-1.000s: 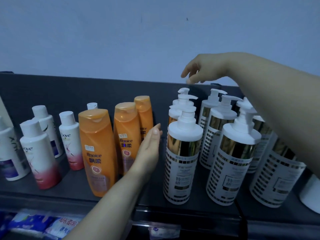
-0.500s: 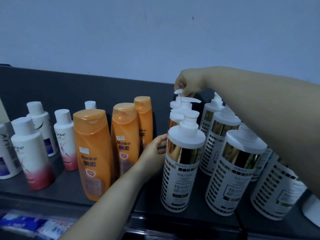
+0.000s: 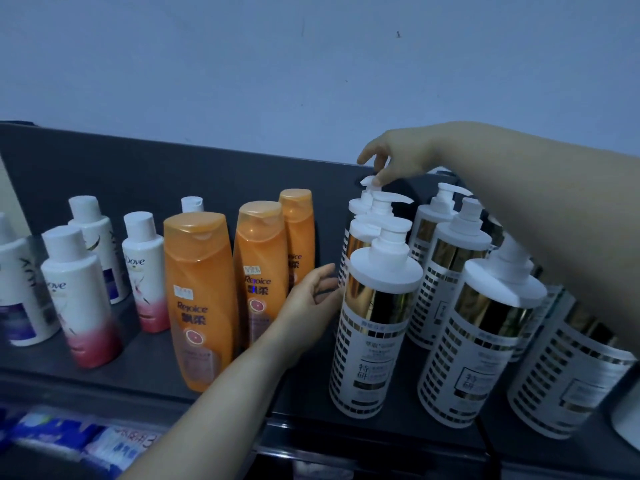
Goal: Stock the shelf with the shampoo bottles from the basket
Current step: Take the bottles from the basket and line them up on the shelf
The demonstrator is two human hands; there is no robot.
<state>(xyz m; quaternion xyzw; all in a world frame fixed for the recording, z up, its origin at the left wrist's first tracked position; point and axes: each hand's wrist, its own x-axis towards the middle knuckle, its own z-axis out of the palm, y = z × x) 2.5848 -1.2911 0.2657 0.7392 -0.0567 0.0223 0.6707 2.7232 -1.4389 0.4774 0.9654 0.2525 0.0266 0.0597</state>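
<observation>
Shelf (image 3: 138, 372), dark, ran across the view w/ all btls standing upright on it. Far L: white Dove btls (image 3: 81, 299) w/ white caps in a loose cluster, some pink at the base, some purple.

Next came three orange btls (image 3: 199, 299) in a file going back, the front one nearest the shelf edge.

L hand (image 3: 308, 303) came up from below-centre into the gap btw the orange btls and the pump btls (image 3: 478, 348). Its fingers (image 3: 322, 273) were nearly straight & slightly spread, palm facing R, and it held nothing. The tips lay at the L side of the front pump btl (image 3: 374, 327) and the one behind it. Touching vs. just beside: couldn't tell.

Pump btls, white w/ gold bands, stood in approx. three files on the R half of the shelf.

R hand (image 3: 398, 157) reached in from the R, forearm passing over the R files, and sat above the rear pump btl (image 3: 358, 207) of the L file. Its index finger stuck out to the L, free. The other fingers pointed down w/ tips on that btl's pump head (image 3: 367, 182). The thumb was hidden, so pinch or plain touch: couldn't tell.

Below the shelf, bottom L, lay blurred blue-white packets (image 3: 59, 441). Pale wall (image 3: 242, 64) stood behind.
</observation>
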